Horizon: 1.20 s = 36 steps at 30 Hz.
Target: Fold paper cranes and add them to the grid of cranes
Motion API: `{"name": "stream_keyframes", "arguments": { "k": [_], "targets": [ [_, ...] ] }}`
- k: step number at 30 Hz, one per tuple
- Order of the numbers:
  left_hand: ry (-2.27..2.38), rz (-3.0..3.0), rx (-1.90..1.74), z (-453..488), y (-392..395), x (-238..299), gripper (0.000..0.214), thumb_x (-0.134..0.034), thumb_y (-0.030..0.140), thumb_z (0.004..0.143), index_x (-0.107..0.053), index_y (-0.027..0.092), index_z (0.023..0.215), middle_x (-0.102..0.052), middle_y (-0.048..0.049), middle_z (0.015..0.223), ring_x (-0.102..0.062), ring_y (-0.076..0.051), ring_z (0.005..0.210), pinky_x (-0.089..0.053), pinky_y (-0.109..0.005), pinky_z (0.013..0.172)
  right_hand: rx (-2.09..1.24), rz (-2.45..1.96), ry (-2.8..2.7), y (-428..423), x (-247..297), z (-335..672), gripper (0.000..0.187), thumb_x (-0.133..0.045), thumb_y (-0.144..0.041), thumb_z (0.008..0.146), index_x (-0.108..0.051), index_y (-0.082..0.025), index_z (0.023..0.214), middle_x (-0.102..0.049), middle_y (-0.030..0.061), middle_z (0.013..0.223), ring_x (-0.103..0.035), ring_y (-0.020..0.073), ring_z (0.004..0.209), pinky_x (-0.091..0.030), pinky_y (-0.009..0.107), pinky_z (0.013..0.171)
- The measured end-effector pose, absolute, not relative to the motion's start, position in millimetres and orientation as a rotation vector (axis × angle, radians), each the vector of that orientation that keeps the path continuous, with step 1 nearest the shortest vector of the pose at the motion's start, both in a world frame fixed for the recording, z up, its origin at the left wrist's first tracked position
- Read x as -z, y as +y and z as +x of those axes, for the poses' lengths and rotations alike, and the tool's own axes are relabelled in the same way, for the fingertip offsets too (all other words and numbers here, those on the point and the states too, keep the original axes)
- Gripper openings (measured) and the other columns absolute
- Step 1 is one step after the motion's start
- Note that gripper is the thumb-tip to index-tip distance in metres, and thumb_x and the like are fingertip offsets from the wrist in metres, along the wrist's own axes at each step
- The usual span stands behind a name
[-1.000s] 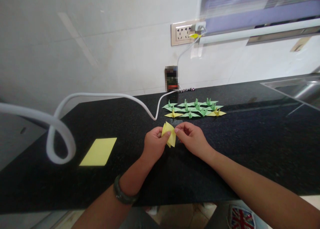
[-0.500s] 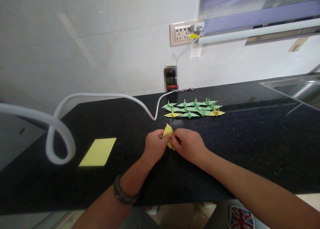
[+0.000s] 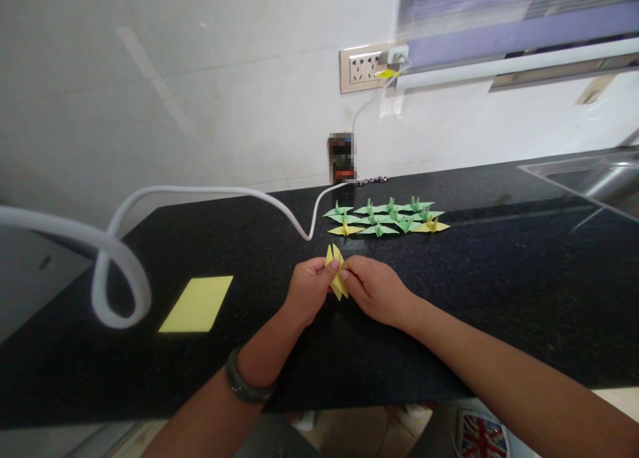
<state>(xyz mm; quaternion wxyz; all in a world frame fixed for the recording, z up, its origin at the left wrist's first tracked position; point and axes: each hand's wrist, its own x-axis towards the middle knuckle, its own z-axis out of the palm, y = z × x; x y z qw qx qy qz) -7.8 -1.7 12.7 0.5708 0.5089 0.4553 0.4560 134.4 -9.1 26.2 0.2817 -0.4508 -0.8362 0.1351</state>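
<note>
Between my two hands is a folded yellow origami paper (image 3: pixel 338 286), with pointed flaps at its top and bottom. My left hand (image 3: pixel 310 286) pinches it from the left, thumb lying across the front. From the other side, my right hand (image 3: pixel 375 286) grips its right edge between thumb and curled fingers. Beyond my hands several green paper cranes (image 3: pixel 379 229) stand in close rows, with a yellow paper crane (image 3: pixel 345 228) at the front left and another yellow crane (image 3: pixel 432 226) at the right. A flat stack of yellow paper (image 3: pixel 198 305) lies to my left.
The black countertop (image 3: pixel 239 245) runs along a tiled wall. A thick white cable (image 3: pixel 214 190) loops over its left part. Against the wall leans a blurred-out phone-like object (image 3: pixel 342 158), below a socket panel (image 3: pixel 363 68). A metal sink (image 3: pixel 599 178) is at the far right.
The folded yellow paper has opened slightly at the top, now showing two separate points. My right hand's fingers have shifted a little along its edge. The cranes and stack stay put.
</note>
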Motion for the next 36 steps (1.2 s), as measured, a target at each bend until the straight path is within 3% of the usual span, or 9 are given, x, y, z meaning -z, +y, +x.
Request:
{"name": "stream_keyframes", "arguments": {
  "k": [6, 11, 20, 29, 36],
  "targets": [
    [1.002, 1.18, -1.038, -8.2, -2.1, -13.4, 0.028, -0.058, 0.038, 0.067, -0.058, 0.011, 0.075, -0.057, -0.0008, 0.06, -0.054, -0.011, 0.055, -0.045, -0.024, 0.053, -0.565, -1.101, -2.14, -4.3, -22.8, 137.8, 0.018, -0.037, -0.02, 0.081, -0.05, -0.016, 0.069, -0.05, 0.0004, 0.066, -0.047, 0.011, 0.064, -0.035, 0.022, 0.059],
    [0.998, 1.193, -1.009, -9.3, -2.3, -16.6, 0.029, -0.056, 0.039, 0.069, -0.059, 0.011, 0.076, -0.059, -0.0025, 0.061, -0.055, -0.012, 0.054, -0.045, -0.024, 0.053, -1.006, -1.044, -1.801, 4.9, -18.4, 140.5, 0.019, -0.041, -0.023, 0.079, -0.05, -0.016, 0.064, -0.051, -0.0017, 0.061, -0.047, 0.0088, 0.056, -0.039, 0.021, 0.053],
    [0.868, 1.202, -0.801, -9.0, -5.4, -21.3, 0.028, -0.055, 0.037, 0.071, -0.06, 0.011, 0.081, -0.064, -0.0061, 0.071, -0.06, -0.014, 0.061, -0.048, -0.028, 0.06, -1.611, -0.843, -1.449, 12.3, -13.9, 144.1, 0.024, -0.055, -0.033, 0.074, -0.058, -0.013, 0.087, -0.058, 0.0005, 0.062, -0.048, 0.0062, 0.044, -0.036, 0.018, 0.04],
    [0.801, 1.202, -0.743, -10.4, -5.6, -22.8, 0.03, -0.051, 0.037, 0.074, -0.061, 0.009, 0.08, -0.065, -0.0089, 0.073, -0.059, -0.013, 0.06, -0.047, -0.025, 0.058, -1.706, -0.763, -1.342, 10.8, -11.5, 142.6, 0.023, -0.056, -0.031, 0.074, -0.058, -0.014, 0.088, -0.057, -0.0007, 0.057, -0.046, 0.0042, 0.038, -0.036, 0.016, 0.036],
    [0.776, 1.179, -0.731, -10.0, -6.2, -23.3, 0.03, -0.05, 0.035, 0.075, -0.06, 0.008, 0.081, -0.064, -0.0085, 0.07, -0.059, -0.013, 0.059, -0.047, -0.024, 0.057, -1.663, -0.76, -1.319, 10.3, -10.2, 140.9, 0.019, -0.058, -0.031, 0.072, -0.058, -0.013, 0.076, -0.055, -0.0017, 0.053, -0.044, 0.0038, 0.037, -0.036, 0.015, 0.035]
  ]
}}
